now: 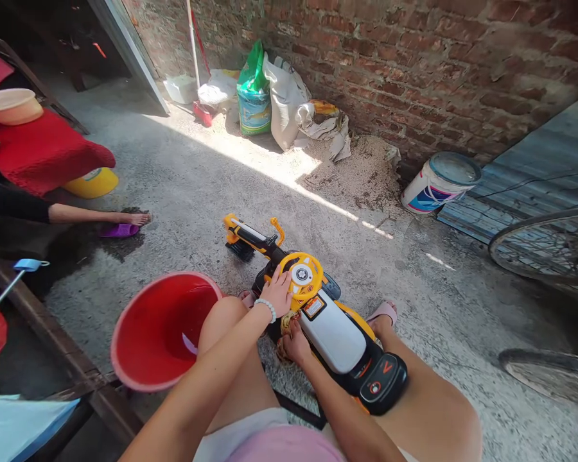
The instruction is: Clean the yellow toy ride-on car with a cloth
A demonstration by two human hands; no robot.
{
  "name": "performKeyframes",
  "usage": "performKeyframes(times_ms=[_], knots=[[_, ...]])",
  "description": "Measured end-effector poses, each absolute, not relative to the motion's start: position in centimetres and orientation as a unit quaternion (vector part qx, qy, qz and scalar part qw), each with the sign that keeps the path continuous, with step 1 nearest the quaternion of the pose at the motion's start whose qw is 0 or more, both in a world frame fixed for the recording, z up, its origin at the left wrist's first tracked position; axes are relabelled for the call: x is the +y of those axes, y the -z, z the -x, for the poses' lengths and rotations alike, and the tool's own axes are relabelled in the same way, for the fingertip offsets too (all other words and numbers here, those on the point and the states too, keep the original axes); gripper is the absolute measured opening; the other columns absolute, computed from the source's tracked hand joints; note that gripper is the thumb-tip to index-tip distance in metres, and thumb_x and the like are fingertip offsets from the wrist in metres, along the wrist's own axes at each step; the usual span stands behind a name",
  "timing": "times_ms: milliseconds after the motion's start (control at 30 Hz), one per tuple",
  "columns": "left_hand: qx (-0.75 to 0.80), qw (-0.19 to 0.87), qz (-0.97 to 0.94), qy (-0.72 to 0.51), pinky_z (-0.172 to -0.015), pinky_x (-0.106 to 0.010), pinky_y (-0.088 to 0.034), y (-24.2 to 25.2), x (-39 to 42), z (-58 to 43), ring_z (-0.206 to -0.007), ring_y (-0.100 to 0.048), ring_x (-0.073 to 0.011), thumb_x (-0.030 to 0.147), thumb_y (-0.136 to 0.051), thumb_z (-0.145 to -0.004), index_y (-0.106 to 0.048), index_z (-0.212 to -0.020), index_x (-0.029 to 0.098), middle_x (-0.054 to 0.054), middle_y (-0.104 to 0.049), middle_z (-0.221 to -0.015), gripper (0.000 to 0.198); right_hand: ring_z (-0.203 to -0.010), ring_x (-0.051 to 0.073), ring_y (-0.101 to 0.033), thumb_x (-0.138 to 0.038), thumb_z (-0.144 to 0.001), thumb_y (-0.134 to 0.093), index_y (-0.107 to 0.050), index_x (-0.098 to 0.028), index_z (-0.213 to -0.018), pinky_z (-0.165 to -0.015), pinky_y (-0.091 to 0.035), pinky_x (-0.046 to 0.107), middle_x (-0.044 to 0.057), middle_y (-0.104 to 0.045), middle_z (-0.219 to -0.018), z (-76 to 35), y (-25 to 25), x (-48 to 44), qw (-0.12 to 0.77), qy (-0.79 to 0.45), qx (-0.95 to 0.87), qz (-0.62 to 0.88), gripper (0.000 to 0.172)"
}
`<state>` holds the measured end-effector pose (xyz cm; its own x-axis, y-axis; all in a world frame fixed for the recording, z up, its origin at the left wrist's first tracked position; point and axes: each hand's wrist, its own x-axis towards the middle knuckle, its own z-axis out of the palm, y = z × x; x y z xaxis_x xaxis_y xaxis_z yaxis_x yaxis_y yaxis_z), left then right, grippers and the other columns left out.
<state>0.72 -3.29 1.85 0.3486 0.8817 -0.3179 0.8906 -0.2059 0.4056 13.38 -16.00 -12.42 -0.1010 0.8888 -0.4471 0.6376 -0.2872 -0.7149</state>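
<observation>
A yellow, white and black toy ride-on vehicle [334, 333] stands on the concrete between my knees. Its yellow digger arm [248, 234] points away from me. My left hand [278, 292], with a white bead bracelet on the wrist, grips the rim of the yellow steering wheel [308, 276]. My right hand [296, 343] is lower, closed on a brownish scrubbing pad [286, 323] pressed against the toy's left side under the wheel. A red bucket [144, 340] with a little water stands just left of my left knee.
Another person's leg and foot in a purple slipper [120, 230] stretch in from the left. Sacks [284, 96], a sand pile and a white paint bucket [438, 183] line the brick wall. Bicycle wheels [549, 250] are at the right. A metal frame [52, 340] runs along the lower left.
</observation>
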Motion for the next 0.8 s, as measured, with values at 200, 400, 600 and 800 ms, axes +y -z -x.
performKeyframes(times_ms=[200, 400, 600, 800], knots=[[0.572, 0.270, -0.775, 0.009, -0.123, -0.063, -0.039, -1.9, -3.2, -0.8, -0.167, -0.004, -0.0366, 0.027, -0.043, -0.098, -0.031, -0.167, 0.012, -0.018, -0.033, -0.174, 0.071, -0.121, 0.036, -0.066, -0.013, -0.089, -0.058, -0.059, -0.020, -0.151, -0.099, -0.058, 0.051, 0.022, -0.060, -0.152, -12.9, 8.3, -11.0, -0.021, -0.274, -0.793, 0.544, 0.063], [0.571, 0.276, -0.773, 0.012, -0.125, -0.061, -0.037, -2.3, -3.2, -0.7, -0.167, -0.003, -0.0348, 0.026, -0.043, -0.098, -0.032, -0.166, 0.011, -0.017, -0.034, -0.174, 0.071, -0.118, 0.040, -0.065, -0.010, -0.095, -0.042, -0.049, -0.015, -0.160, -0.098, -0.055, 0.060, 0.025, -0.059, -0.152, -12.9, 8.8, -8.4, -0.018, -0.239, -0.782, 0.576, 0.066], [0.566, 0.269, -0.779, -0.009, -0.126, -0.057, -0.037, -1.7, -3.4, -0.6, -0.167, -0.006, -0.0335, 0.027, -0.042, -0.098, -0.034, -0.165, 0.008, -0.018, -0.036, -0.173, 0.070, -0.115, 0.034, -0.068, -0.012, -0.091, -0.050, -0.056, -0.025, -0.156, -0.093, -0.059, 0.047, 0.015, -0.043, -0.169, -19.4, 9.7, -11.7, -0.042, -0.250, -0.753, 0.607, 0.067], [0.560, 0.277, -0.779, -0.049, -0.127, -0.055, -0.037, -0.5, -3.7, -0.2, -0.167, -0.005, -0.0329, 0.027, -0.045, -0.097, -0.035, -0.165, 0.010, -0.018, -0.037, -0.172, 0.071, -0.142, 0.032, -0.054, -0.019, -0.090, -0.048, -0.047, -0.020, -0.162, -0.116, -0.047, 0.047, 0.011, -0.037, -0.173, -24.8, 8.7, -4.6, 0.134, -0.277, -0.650, 0.694, 0.072]])
